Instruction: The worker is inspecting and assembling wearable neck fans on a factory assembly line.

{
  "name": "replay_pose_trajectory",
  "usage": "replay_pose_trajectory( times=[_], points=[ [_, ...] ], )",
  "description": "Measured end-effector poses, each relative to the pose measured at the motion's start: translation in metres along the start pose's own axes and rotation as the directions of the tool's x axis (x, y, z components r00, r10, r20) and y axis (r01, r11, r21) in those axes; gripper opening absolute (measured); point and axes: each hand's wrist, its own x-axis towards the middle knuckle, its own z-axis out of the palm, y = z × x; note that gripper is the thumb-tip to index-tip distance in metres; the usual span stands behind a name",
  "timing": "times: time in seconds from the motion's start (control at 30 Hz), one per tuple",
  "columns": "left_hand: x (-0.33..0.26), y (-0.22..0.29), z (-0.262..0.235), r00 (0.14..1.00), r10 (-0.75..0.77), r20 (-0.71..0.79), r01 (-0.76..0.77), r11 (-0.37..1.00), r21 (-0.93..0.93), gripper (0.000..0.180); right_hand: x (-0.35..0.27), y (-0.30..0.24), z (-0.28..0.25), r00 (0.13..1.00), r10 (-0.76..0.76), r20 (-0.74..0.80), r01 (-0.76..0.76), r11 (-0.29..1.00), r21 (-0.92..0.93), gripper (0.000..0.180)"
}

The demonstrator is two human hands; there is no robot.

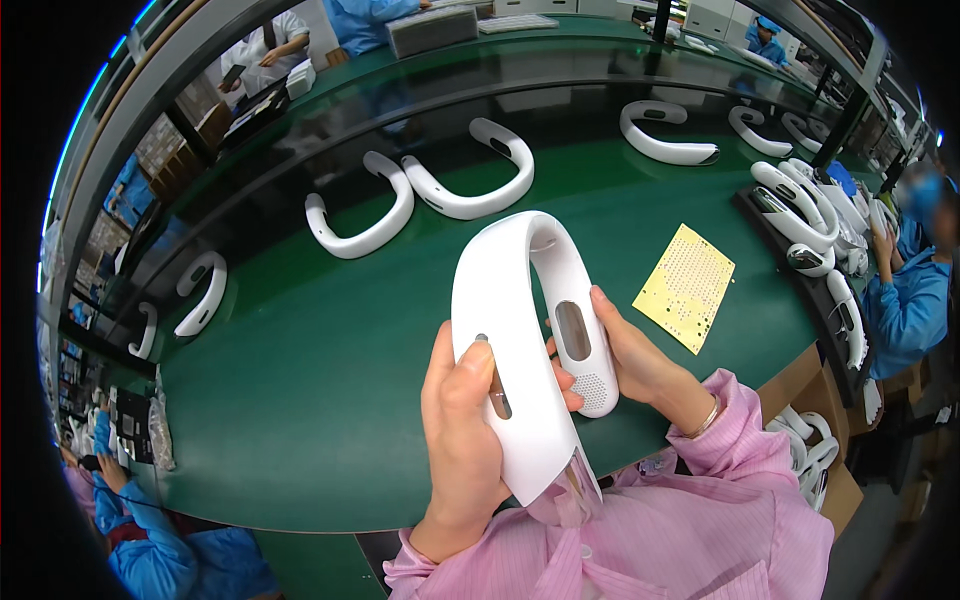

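**Both hands gripping a white U-shaped shell at frame centre**

At the far left of the frame, two white U-shaped housings point(205, 293) are lying on the green belt point(300, 400), spaced apart, probably so that each can be picked up singly. Further right, in the upper middle, two more white pieces point(420, 195) are resting with their ends almost touching.

In the lower centre, the left hand point(455, 440) is closing around the wider arm of the white neckband shell point(520, 330), thumb pressing over its front face beside a dark slot, fingers wrapping behind. This grip is seemingly steadying the piece with its bend pointing up and away, so the inner faces are turning toward the person. The right hand point(635, 350) is curling around the narrower arm, fingers hidden behind it, holding it beside an oval opening and a perforated grille patch near the tip. The shell is looking smooth, matte and clean; a thin clear film seems to be hanging at the lower end.

To the right, a yellow perforated sheet point(688, 285) is lying flat on the belt, near the right hand. At the right edge, more white shells point(805, 225) are piling on a dark tray.
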Motion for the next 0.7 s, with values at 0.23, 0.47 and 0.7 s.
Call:
replay_pose_trajectory(
  times=[0.23,0.47,0.7],
  points=[
    [-0.005,0.000,0.007,1.000,-0.007,0.018,0.006,0.995,0.099,0.044,-0.001,-0.003,0.005,1.000,-0.009,-0.029,0.008,0.999,-0.033,0.061],
    [-0.009,-0.002,0.007,0.999,-0.018,0.042,0.011,0.987,0.161,0.045,-0.001,-0.002,0.007,0.999,-0.028,-0.038,0.027,0.999,-0.025,0.062],
    [-0.014,-0.002,0.000,0.999,-0.019,0.029,0.014,0.987,0.159,0.045,-0.004,-0.001,-0.007,0.993,-0.021,0.115,0.012,0.997,0.081,0.062]
  ],
)
